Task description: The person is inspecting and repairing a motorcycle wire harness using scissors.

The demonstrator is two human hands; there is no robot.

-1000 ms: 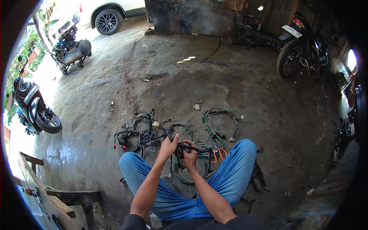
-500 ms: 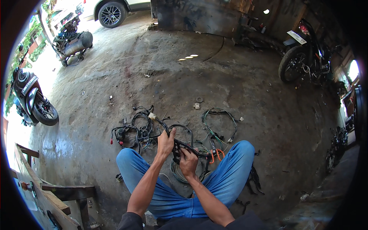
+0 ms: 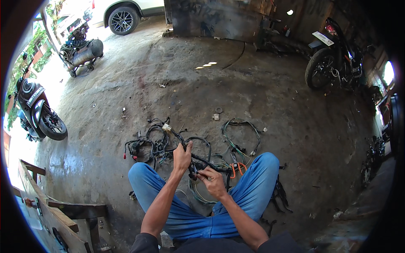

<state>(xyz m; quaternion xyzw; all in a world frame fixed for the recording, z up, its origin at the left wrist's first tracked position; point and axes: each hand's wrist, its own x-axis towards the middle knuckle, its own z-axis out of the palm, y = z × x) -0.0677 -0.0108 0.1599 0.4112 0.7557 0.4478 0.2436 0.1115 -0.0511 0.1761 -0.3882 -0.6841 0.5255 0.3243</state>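
- Left hand (image 3: 182, 157) closed around a black-sheathed wiring harness (image 3: 179, 139), fingers wrapped over the bundle, thumb up toward 12 o'clock.
- Right hand (image 3: 213, 182) just beside it at 4 o'clock, fingertips pinched together on a small dark connector (image 3: 194, 172) hanging off the same harness.
- Long axis of the held run slanting from 11 o'clock, where a pale plug (image 3: 166, 126) ends it, down to 5 o'clock between the knees; left hand nearer the plug end, right hand nearer the lap end.
- Harness raised off the concrete floor (image 3: 270, 97) at the grip, sagging back to the floor on both sides.
- Orange-handled pliers (image 3: 236, 168) at 3 o'clock of the right hand, near the right knee, untouched.
- More loose wire on the floor: a dark tangle (image 3: 141, 147) at 9 o'clock, a green-and-black loop (image 3: 240, 130) at 1 o'clock.
- Blue jeans (image 3: 257, 185) framing the work, legs spread.
- Farther out: parked motorcycle (image 3: 333, 59) at 2 o'clock, scooter (image 3: 36, 109) at 9 o'clock, wheeled compressor tank (image 3: 82, 52) at 11 o'clock, wooden bench (image 3: 63, 215) at 8 o'clock.
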